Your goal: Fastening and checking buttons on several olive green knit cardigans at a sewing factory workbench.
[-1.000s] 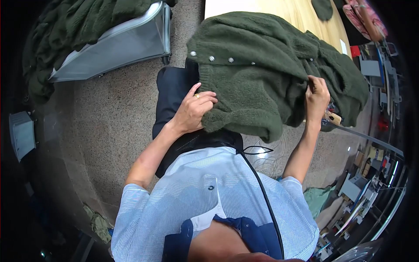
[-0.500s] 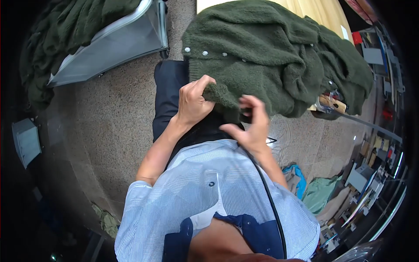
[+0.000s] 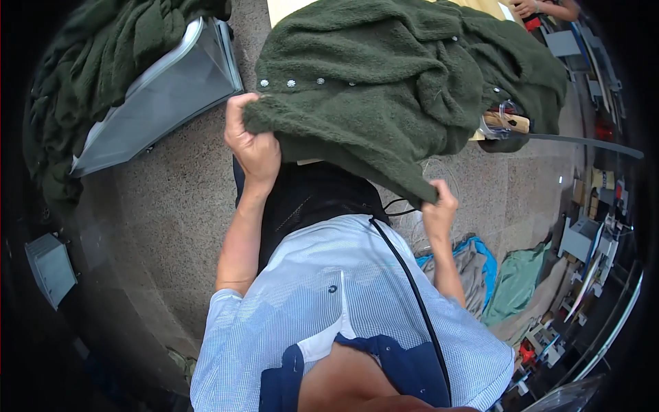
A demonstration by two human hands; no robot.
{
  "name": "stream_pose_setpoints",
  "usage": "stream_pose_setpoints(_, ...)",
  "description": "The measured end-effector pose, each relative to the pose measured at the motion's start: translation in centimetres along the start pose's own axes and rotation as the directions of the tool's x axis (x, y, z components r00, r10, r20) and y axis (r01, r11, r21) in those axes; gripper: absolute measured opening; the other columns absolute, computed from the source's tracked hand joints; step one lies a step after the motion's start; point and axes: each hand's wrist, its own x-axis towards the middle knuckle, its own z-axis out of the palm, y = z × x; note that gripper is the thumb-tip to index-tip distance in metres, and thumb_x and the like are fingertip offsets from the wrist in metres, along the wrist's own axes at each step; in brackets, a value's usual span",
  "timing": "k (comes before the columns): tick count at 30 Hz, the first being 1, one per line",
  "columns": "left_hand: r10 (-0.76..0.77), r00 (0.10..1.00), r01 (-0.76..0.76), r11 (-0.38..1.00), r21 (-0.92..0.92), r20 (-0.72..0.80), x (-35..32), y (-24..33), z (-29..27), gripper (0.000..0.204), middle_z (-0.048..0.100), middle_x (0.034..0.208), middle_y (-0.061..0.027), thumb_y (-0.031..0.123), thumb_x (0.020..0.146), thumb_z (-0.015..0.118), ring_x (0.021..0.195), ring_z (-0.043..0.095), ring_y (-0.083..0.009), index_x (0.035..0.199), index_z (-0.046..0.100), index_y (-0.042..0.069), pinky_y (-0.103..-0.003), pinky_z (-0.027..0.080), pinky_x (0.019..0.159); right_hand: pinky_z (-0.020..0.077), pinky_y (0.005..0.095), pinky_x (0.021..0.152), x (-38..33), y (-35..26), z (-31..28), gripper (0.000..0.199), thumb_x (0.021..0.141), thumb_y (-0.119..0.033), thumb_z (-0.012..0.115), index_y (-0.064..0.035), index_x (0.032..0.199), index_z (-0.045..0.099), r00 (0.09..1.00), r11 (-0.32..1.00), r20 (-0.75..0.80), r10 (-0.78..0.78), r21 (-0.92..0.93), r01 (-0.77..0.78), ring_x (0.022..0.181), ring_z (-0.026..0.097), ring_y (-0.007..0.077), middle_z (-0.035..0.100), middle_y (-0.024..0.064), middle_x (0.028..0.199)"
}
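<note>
A fuzzy dark green knit cardigan (image 3: pixel 384 65) with a row of shiny round buttons (image 3: pixel 291 83) lies rumpled over a pale wooden table (image 3: pixel 280 9). Its near edge hangs off towards my lap. My left hand (image 3: pixel 255 147) is closed round one end of that edge, raised at the cardigan's left side. Lower and to the right, my right hand (image 3: pixel 440 211) pinches the other end. Between the two hands the edge stretches in a slanting line, its darker underside showing. Both thumbs and part of the fingers are behind or against the cloth.
At upper left, a grey-sided cart (image 3: pixel 171 93) is heaped with green knitwear (image 3: pixel 103 55). Beside the cardigan is a small clear holder (image 3: pixel 506 122) with a wooden piece. Green cloth (image 3: pixel 516 281) lies on the floor at right. Another person's hand (image 3: pixel 526 8) appears at top right.
My right hand has taken hold of the cardigan's edge and moved right and down. My left hand has moved left and up, and the edge is now stretched between them.
</note>
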Motion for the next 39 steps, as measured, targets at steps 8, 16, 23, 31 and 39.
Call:
stream_pose_setpoints(8,0.136,0.880,-0.113,0.991,-0.077,0.455,-1.8,1.8,-3.0,0.028,0.073,0.092,-0.0156,-0.009,0.076,0.069,0.086,0.077,-0.0340,0.102,0.069,0.001,-0.038,0.058,0.078,0.0615,0.0379,0.095,4.8,-5.2,-18.4,0.023,0.097,-0.001,0.062,0.0006,0.116,0.074,0.722,0.826,-0.660,-0.207,0.278,0.491,0.102,0.074,0.0262,0.076,0.0161,0.111)
stream_pose_setpoints(16,-0.300,0.890,0.237,0.948,0.212,0.343,-2.5,-4.2,-2.6,0.024,0.081,0.098,-0.0193,0.006,0.090,0.089,0.093,0.080,-0.0313,0.108,0.075,-0.001,-0.038,0.060,0.082,0.0551,0.0392,0.112,19.2,-14.9,-0.9,0.061,0.088,-0.010,0.089,-0.0048,0.146,0.070,0.818,0.833,0.201,-0.540,-0.017,0.554,0.130,0.072,0.0313,0.073,0.0167,0.139)
stream_pose_setpoints(23,-0.541,0.812,0.533,0.840,0.098,0.217,-4.1,-8.6,-4.1,0.021,0.084,0.108,-0.0062,0.006,0.096,0.090,0.097,0.077,-0.0141,0.111,0.078,-0.002,-0.033,0.060,0.090,0.0638,0.0469,0.088,20.7,-11.3,6.7,0.058,0.090,-0.042,0.094,-0.0103,0.135,0.078,0.800,0.790,0.036,-0.600,-0.132,0.598,0.108,0.079,0.0391,0.077,0.0142,0.130)
stream_pose_setpoints(31,-0.655,0.732,0.681,0.696,-0.228,0.187,-0.5,-11.4,-0.2,0.037,0.080,0.129,-0.0094,0.001,0.096,0.089,0.112,0.075,-0.0133,0.129,0.074,-0.005,-0.030,0.061,0.101,0.0509,0.0503,0.064,26.3,-6.8,3.0,0.039,0.092,-0.027,0.091,-0.0058,0.085,0.059,0.684,0.660,-0.104,-0.722,-0.402,0.635,0.074,0.067,0.0403,0.059,0.0146,0.084)
stream_pose_setpoints(39,-0.247,0.966,0.211,0.925,0.315,0.079,-0.4,-9.6,3.4,0.050,0.067,0.142,-0.0190,0.018,0.075,0.104,0.132,0.065,-0.0398,0.114,0.076,0.007,-0.048,0.050,0.115,0.0609,0.0510,0.079,27.7,-6.3,3.6,0.032,0.096,-0.034,0.088,-0.0076,0.104,0.071,0.815,0.724,0.019,-0.580,-0.448,0.525,0.092,0.076,0.0413,0.072,0.0119,0.107)
